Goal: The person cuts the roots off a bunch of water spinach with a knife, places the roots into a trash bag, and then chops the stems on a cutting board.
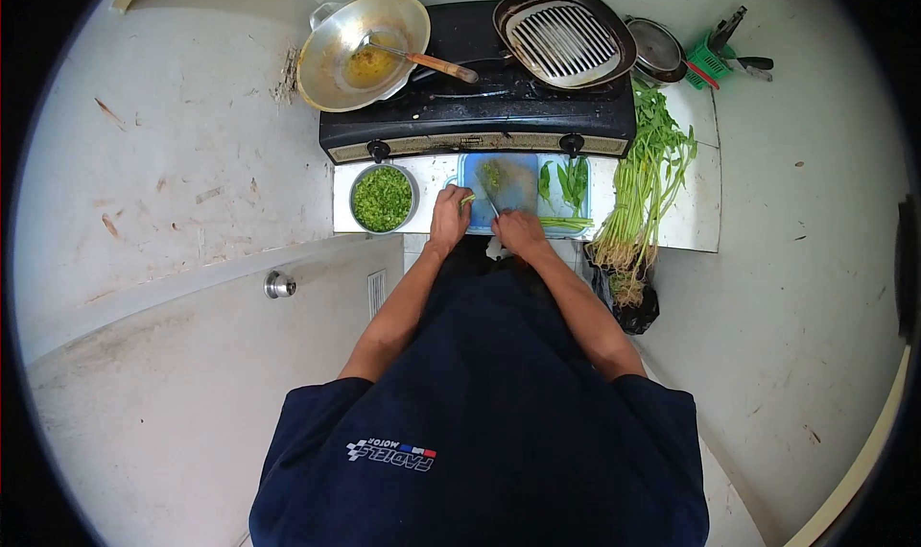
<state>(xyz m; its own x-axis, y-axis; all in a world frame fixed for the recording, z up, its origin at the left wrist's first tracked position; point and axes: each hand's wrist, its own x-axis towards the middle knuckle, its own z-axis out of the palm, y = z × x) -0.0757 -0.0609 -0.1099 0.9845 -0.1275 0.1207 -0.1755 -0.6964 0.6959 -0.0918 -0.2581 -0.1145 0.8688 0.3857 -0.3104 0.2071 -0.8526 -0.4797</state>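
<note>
My left hand [449,219] is closed at the left edge of a blue cutting board [519,184], gripping short green stems [468,200] whose ends poke out past the fingers. On the board's near side, my right hand [520,231] is wrapped round a knife [493,204], its blade pointing away from me and to the left. A small heap of chopped greens [492,175] lies just beyond the blade. Loose leaves [574,182] and long cut stems [566,223] rest on the board's right part. Left of the board stands a round bowl [415,202] filled with finely chopped greens [382,198].
Behind the board is a black two-burner stove [460,115] carrying a wok [322,67] with a wooden-handled spatula [441,65] and a grill pan [564,43]. Rooted leafy greens [645,187] hang over the counter's right front, above a black bag [641,317]. A green basket [708,60] holds utensils.
</note>
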